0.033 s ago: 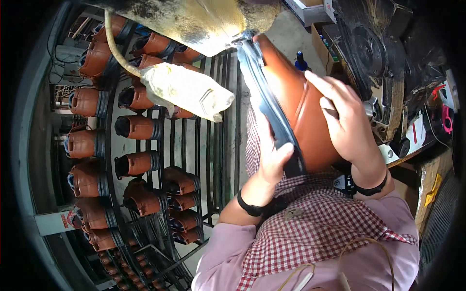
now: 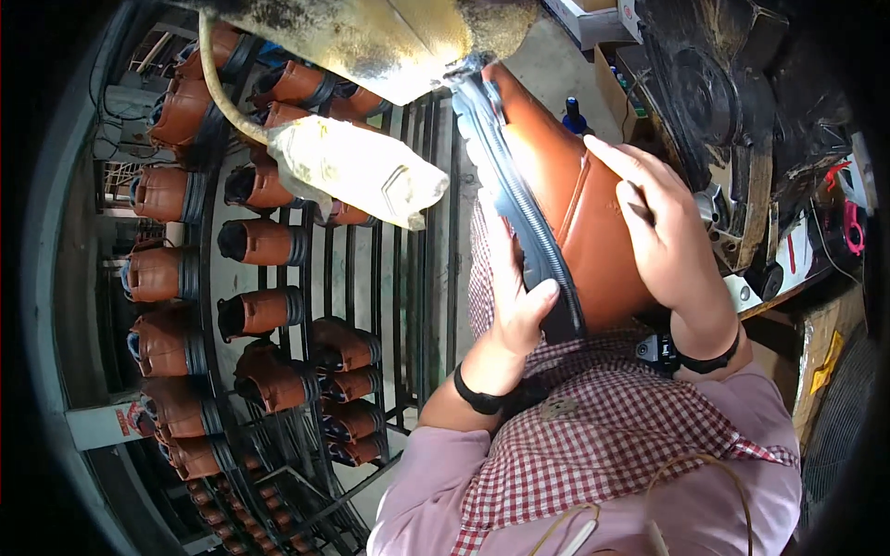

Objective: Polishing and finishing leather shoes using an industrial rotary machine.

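Boot: a tall brown leather boot (image 2: 593,213) with a dark ribbed sole (image 2: 519,208), held upright against the person's chest, its toe end pushed up under the machine head above.
Left hand: the left hand (image 2: 514,292) is closed on the heel end of the sole, thumb over the edge and fingers (image 2: 496,236) lying along the ribbing; this appears to brace the boot from below.
Right hand: the right hand (image 2: 658,232) lies spread over the leather shaft, palm pressing and fingers curved round it, which steadies the boot on the other side; something thin and dark may sit between two fingers, but the view is too poor to tell.
Machine head: a worn yellowish metal machine head (image 2: 389,37) meets the sole at the top edge, so the boot is held high to reach it.
Wrapped part: a pale cloth-wrapped part (image 2: 357,167) hangs on a curved hose just left of the boot.
Rack: a dark barred rack (image 2: 389,278) to the left carries rows of brown boots (image 2: 264,243) lying sideways, openings outward.
Signs: a small white plate with red marks (image 2: 116,422) on the rack frame, lower left; a yellow label (image 2: 825,361) on a brown carton, right edge.
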Motion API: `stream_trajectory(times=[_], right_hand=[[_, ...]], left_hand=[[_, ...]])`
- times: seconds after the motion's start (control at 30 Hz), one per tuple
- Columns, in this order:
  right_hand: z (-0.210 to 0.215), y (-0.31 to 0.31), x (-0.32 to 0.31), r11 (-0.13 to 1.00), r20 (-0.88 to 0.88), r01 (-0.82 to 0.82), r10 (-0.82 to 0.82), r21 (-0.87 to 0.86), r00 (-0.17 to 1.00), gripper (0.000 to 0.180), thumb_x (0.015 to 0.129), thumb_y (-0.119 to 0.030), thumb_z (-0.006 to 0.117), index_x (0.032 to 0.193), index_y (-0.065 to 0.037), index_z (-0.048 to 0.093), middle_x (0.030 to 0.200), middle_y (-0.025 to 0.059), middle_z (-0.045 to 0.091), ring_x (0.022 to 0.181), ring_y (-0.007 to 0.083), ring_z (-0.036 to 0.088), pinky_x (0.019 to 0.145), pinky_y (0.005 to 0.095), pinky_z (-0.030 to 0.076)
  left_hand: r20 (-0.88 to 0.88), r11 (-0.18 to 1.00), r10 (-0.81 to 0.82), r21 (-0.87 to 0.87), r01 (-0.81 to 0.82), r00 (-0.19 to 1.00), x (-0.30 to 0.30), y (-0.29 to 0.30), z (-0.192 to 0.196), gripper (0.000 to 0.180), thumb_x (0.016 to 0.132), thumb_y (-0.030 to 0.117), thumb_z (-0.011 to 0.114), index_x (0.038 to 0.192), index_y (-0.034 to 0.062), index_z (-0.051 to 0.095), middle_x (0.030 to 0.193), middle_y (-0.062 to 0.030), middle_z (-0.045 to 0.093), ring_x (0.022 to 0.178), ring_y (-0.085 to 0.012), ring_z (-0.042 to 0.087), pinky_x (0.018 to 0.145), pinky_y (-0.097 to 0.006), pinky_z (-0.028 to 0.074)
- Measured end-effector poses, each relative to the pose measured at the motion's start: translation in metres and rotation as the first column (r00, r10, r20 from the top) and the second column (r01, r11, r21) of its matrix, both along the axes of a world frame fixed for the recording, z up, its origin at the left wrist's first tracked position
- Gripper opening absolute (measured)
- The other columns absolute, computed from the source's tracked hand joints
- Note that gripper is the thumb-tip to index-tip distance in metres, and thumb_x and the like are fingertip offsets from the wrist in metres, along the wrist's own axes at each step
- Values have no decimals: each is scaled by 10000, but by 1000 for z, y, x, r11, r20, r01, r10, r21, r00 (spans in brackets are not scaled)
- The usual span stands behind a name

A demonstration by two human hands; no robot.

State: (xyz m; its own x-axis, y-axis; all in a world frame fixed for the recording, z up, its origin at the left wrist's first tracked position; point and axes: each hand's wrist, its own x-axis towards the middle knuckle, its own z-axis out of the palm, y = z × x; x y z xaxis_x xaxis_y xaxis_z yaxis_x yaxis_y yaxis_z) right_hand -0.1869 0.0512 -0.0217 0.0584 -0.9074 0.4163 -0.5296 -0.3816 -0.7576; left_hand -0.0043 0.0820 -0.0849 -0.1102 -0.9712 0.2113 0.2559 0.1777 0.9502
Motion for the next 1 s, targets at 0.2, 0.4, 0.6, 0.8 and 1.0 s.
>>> stream_trajectory(times=[0.2,0.4,0.6,0.8,1.0], right_hand=[[-3,1,3,1000,158,-27,26,1,987,297,961,-78,447,1205,-29,608,1198,212,602,1138,330,572,975,367,419],[-8,5,-1,992,292,-126,115,19,949,315,993,-111,397,1204,-17,611,1220,181,611,1238,328,501,1050,397,353],[-17,4,-2,991,292,-130,137,-43,947,365,1018,-184,341,1224,-34,603,1240,174,604,1272,321,471,1061,411,324],[-24,4,-2,990,158,-111,123,-82,980,391,1028,-220,312,1298,-92,565,1392,137,499,1316,300,423,1092,416,242],[-35,1,4,998,81,-46,51,-53,995,418,1033,-217,281,1348,-78,519,1455,127,430,1298,259,440,1099,410,188]], left_hand=[[-183,989,116,109,-97,976,-4,-4,32,979,718,295,661,1497,-22,159,1207,-121,530,938,-134,590,789,-238,494],[-85,991,123,64,-118,989,11,-23,42,752,768,132,473,1442,-105,239,1348,-178,483,1169,-213,537,997,-297,414],[-56,996,88,6,-88,995,18,-41,55,736,792,93,526,1459,-73,262,1337,-176,504,1146,-198,534,984,-306,403],[153,997,74,-8,-73,986,22,-58,73,667,867,163,525,1441,-80,288,1349,-128,503,1177,-171,532,1003,-284,410],[306,989,146,-36,-142,941,27,-82,74,641,872,114,543,1464,15,321,752,43,503,644,-44,407,602,-197,365]])
